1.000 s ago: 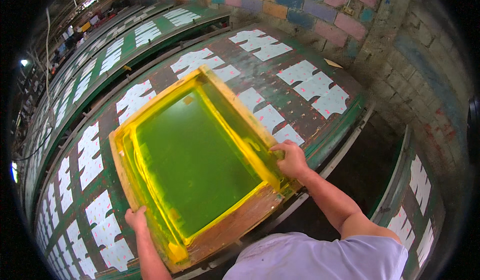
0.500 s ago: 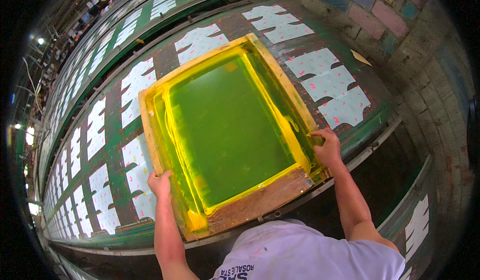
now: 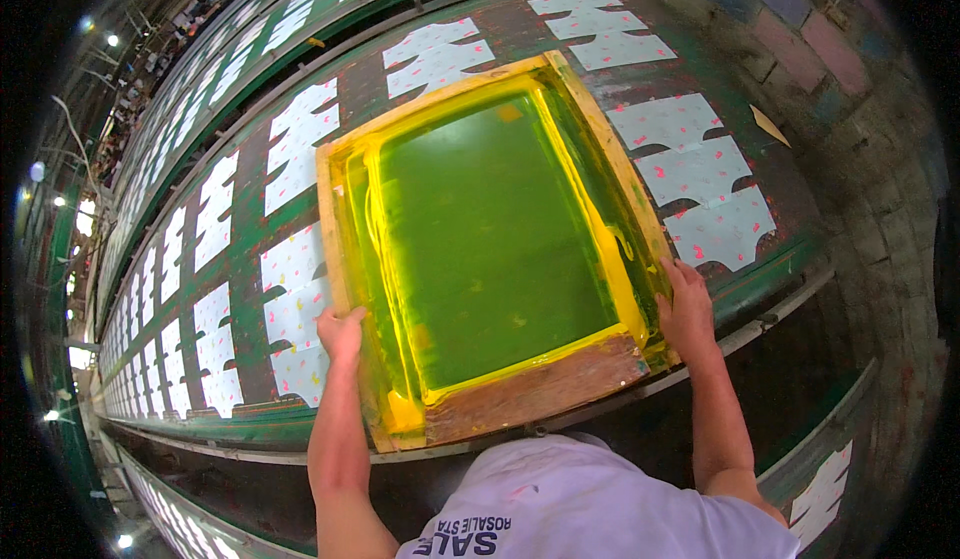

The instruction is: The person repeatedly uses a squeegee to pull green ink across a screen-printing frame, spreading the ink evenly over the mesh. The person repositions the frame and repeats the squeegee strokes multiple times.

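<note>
A wooden-framed printing screen (image 3: pixel 488 249) with green mesh lies over the long table in front of me. Thick yellow ink (image 3: pixel 612 274) runs in streaks down both sides of the mesh and along the near edge. Across the near end sits a brown wooden squeegee (image 3: pixel 535 389); its blade edge is hidden. My left hand (image 3: pixel 341 336) grips the left rail, thumb on top. On the right rail, near the front corner, my right hand (image 3: pixel 687 309) is closed, its fingers along the wood. White cut garment pieces (image 3: pixel 697 181) printed with small pink marks lie beside the screen.
Rows of similar white pieces (image 3: pixel 205 344) stretch away left on the green table (image 3: pixel 250 421). Another table (image 3: pixel 300 34) stands beyond it. A block wall (image 3: pixel 770 19) rises at the far right. A metal rail (image 3: pixel 775 317) follows the table's near edge.
My view has swung, so the screen and table sit farther right in it. My right hand's fingers, earlier curled over the inner side of the rail, now lie along the rail.
</note>
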The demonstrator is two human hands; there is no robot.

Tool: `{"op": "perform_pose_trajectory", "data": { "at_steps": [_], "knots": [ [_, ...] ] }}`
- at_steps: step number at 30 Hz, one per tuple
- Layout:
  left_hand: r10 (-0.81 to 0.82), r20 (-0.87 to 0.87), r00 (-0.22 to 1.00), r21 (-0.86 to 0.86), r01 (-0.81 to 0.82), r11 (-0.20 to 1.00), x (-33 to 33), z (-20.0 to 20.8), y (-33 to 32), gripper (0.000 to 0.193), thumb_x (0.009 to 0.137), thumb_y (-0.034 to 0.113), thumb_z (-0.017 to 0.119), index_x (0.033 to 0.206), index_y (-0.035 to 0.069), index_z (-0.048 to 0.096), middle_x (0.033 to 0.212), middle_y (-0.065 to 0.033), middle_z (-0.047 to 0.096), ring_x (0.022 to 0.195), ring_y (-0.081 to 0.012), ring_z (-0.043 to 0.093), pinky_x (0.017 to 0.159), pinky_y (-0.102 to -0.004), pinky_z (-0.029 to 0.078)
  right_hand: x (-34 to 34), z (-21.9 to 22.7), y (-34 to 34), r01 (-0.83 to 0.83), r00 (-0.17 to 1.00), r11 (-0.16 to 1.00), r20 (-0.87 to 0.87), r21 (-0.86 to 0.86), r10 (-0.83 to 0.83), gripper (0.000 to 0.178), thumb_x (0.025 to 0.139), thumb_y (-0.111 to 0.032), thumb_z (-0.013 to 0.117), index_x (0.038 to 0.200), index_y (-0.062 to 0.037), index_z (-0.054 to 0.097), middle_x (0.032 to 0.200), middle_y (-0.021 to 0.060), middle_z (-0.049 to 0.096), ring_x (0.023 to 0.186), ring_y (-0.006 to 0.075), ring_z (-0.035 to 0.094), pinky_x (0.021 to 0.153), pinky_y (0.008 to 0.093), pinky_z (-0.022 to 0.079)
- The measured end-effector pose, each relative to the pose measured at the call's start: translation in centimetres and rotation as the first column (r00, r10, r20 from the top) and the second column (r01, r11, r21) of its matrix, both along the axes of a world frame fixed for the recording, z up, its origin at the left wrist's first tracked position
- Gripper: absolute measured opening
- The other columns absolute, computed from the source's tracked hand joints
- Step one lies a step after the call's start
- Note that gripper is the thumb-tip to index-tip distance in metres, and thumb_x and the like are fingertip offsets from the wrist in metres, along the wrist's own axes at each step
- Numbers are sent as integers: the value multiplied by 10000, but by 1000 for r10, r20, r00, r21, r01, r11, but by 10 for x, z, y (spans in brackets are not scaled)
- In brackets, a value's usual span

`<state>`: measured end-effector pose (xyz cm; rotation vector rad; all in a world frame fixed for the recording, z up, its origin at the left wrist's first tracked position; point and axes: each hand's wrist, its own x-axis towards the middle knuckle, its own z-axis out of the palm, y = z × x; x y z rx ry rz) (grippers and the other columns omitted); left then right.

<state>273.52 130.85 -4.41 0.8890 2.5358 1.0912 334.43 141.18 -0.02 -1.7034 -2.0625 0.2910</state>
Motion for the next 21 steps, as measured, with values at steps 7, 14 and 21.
{"op": "perform_pose_trajectory", "data": {
  "at_steps": [7,14,21],
  "knots": [
    [15,-47,999,-97,-20,995,11,6,3,332,810,232,887,990,-31,795,949,-217,824,886,-371,802,831,-489,607,-70,48,-85,-802,597,585,-140,-124,790,639,850,-208,880,1463,-159,707,1472,163,687,1318,396,686,1097,530,559],
    [36,-44,998,-98,-40,994,17,17,2,351,839,289,875,1005,-11,799,975,-248,813,933,-457,789,864,-535,607,-128,54,-107,-745,630,645,139,-169,764,561,856,-56,719,1408,-148,747,1342,129,754,1214,371,727,1060,513,572],
    [-9,-102,995,95,19,995,17,14,-3,362,869,261,826,1164,54,792,1166,-249,742,1132,-463,712,983,-564,571,-191,63,-106,-672,637,670,216,-315,740,486,848,-33,702,1317,-139,776,1232,117,795,1125,363,760,980,500,600]
  ]
}}
